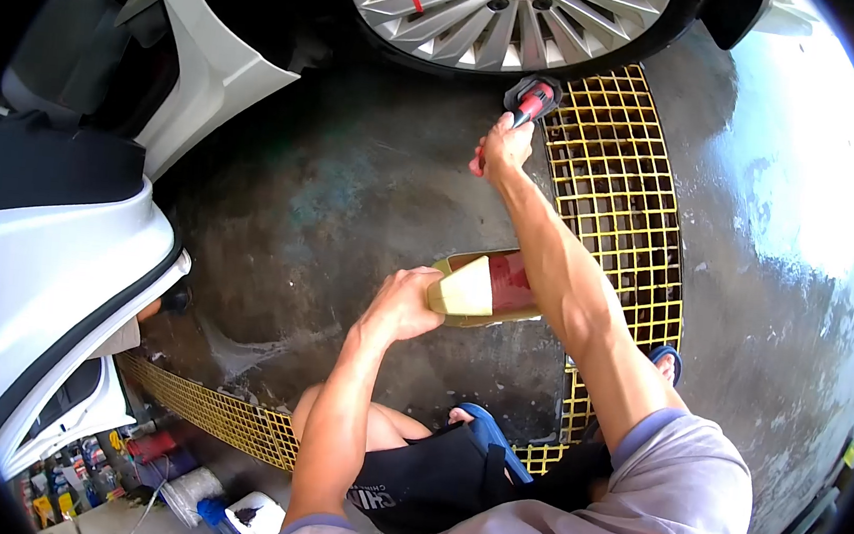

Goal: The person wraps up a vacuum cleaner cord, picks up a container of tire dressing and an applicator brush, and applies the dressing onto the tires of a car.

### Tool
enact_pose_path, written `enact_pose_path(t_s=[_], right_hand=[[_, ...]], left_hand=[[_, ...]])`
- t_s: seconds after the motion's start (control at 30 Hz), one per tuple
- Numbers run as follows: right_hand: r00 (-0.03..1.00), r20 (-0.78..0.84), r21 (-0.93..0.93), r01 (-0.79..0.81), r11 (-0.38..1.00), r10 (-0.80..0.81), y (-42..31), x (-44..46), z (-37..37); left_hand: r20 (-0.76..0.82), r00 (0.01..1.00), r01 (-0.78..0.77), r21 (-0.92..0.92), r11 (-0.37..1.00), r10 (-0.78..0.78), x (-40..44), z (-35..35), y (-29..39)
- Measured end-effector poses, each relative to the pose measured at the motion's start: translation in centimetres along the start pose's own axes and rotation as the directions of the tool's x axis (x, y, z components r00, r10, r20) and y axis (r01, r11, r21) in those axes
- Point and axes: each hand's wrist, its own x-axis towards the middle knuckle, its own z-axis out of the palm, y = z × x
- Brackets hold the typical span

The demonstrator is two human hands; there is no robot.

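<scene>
My right hand (504,150) reaches forward, its fingers closed around the handle of a brush (536,101). The brush is red and black, with a dark wide head at the lower edge of the black tyre (443,65). Whether its head presses on the tyre I cannot tell. Above, the silver wheel rim (506,22) shows many spokes. My left hand (406,304) grips the near end of a yellowish container (462,288), held low over the floor. Something red shows on or in that container, and my right forearm covers part of it.
Yellow floor grating (621,192) runs along the right and behind my feet. On the left stands an open white car door (64,289). Bottles (79,481) and a white bucket (255,517) are at lower left. The dark concrete floor (323,189) looks damp.
</scene>
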Motion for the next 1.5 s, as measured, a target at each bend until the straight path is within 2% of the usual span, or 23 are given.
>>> enact_pose_path(t_s=[0.13, 0.17, 0.27, 0.33, 0.4, 0.43, 0.53, 0.57, 0.63, 0.67, 0.7, 0.8, 0.83, 0.87, 0.93, 1.07, 1.13, 1.17, 1.3, 1.4, 1.47, 1.5], right_hand=[[0.981, 0.192, 0.056, -0.011, 0.998, 0.000, 0.8, -2.7, 1.6], [0.960, 0.279, 0.133, -0.055, 0.990, 0.016, 1.2, -3.3, 2.3], [0.859, 0.508, 0.253, -0.218, 0.943, 0.062, 0.3, -6.2, 3.6], [0.752, 0.657, 0.223, -0.251, 0.942, 0.044, -1.0, -8.0, 3.3], [0.655, 0.755, 0.122, -0.072, 0.990, -0.045, -2.1, -9.5, 2.5], [0.592, 0.800, 0.069, 0.067, 0.995, -0.095, -2.8, -10.0, 2.4], [0.541, 0.793, 0.034, 0.420, 0.907, -0.281, -7.3, -12.7, 2.2], [0.527, 0.803, -0.019, 0.491, 0.871, -0.279, -8.4, -13.4, 1.9], [0.357, 0.763, 0.116, 0.743, 0.659, -0.538, -9.1, -13.5, 2.9], [0.248, 0.725, 0.175, 0.836, 0.520, -0.643, -9.4, -13.7, 3.4], [0.191, 0.706, 0.201, 0.869, 0.452, -0.681, -9.7, -13.7, 3.5], [0.214, 0.615, 0.204, 0.887, 0.415, -0.759, -10.5, -12.5, 4.8], [0.320, 0.649, 0.065, 0.880, 0.470, -0.690, -10.5, -11.4, 5.0], [0.282, 0.641, 0.045, 0.914, 0.402, -0.714, -9.8, -9.7, 5.0], [0.266, 0.745, -0.066, 0.942, 0.328, -0.612, -7.6, -6.7, 3.7], [0.505, 0.755, -0.344, 0.849, 0.402, -0.419, -0.9, -1.2, -0.6], [0.632, 0.727, -0.501, 0.756, 0.421, -0.271, 0.1, -0.1, -1.8], [0.683, 0.715, -0.550, 0.684, 0.480, -0.153, -0.3, -0.1, -2.2], [0.365, 0.796, -0.196, 0.910, 0.366, -0.482, -3.8, -4.1, -2.4], [0.283, 0.708, 0.010, 0.912, 0.409, -0.648, -8.3, -8.0, -0.2], [0.349, 0.715, -0.090, 0.906, 0.414, -0.606, -9.5, -7.2, 1.4], [0.296, 0.740, -0.075, 0.929, 0.363, -0.604, -9.0, -5.6, 1.9]], left_hand=[[0.040, 0.998, 0.040, 0.026, 0.999, -0.041, 0.7, -0.3, 0.3], [0.017, 1.000, 0.011, 0.034, 0.999, -0.011, 0.8, 0.0, 0.3], [0.058, 0.994, 0.084, 0.065, 0.994, -0.087, 1.2, -0.4, 0.8], [0.042, 0.996, 0.078, 0.052, 0.996, -0.080, 1.1, 0.0, 0.2], [0.026, 0.998, 0.059, 0.028, 0.998, -0.060, 0.8, 0.1, -0.1], [0.018, 0.999, 0.045, 0.009, 0.999, -0.045, 0.6, 0.1, 0.0], [0.031, 0.998, 0.058, 0.000, 0.998, -0.058, -0.2, -0.1, 0.1], [0.025, 0.999, 0.043, -0.005, 0.999, -0.043, -0.5, 0.0, 0.0], [0.009, 1.000, 0.010, -0.010, 1.000, -0.010, -0.4, -0.1, 0.0], [0.005, 1.000, -0.001, -0.008, 1.000, 0.001, -0.4, 0.0, -0.2], [0.006, 1.000, -0.006, -0.006, 1.000, 0.006, -0.6, 0.0, -0.4], [-0.001, 1.000, -0.012, 0.019, 1.000, 0.013, -0.5, 0.4, -0.6], [0.007, 1.000, -0.004, 0.011, 1.000, 0.004, -0.5, 0.4, -0.6], [0.014, 1.000, 0.003, 0.006, 1.000, -0.003, -0.5, 0.3, -0.6], [0.013, 1.000, -0.003, -0.008, 1.000, 0.003, -0.4, 0.1, -0.7], [-0.003, 1.000, 0.002, -0.032, 0.999, -0.002, -0.3, 0.0, -0.4], [-0.003, 1.000, 0.017, -0.031, 0.999, -0.017, -0.2, 0.0, -0.3], [0.003, 1.000, 0.016, -0.025, 1.000, -0.016, 0.0, 0.1, -0.3], [0.034, 0.998, 0.060, -0.016, 0.998, -0.059, 0.8, -0.4, 0.0], [0.043, 0.995, 0.089, -0.001, 0.996, -0.088, 0.8, -0.4, 0.2], [0.027, 0.998, 0.056, -0.034, 0.998, -0.055, 0.5, -0.3, -0.3], [0.015, 0.999, 0.036, -0.052, 0.998, -0.035, 0.4, -0.2, -0.4]])
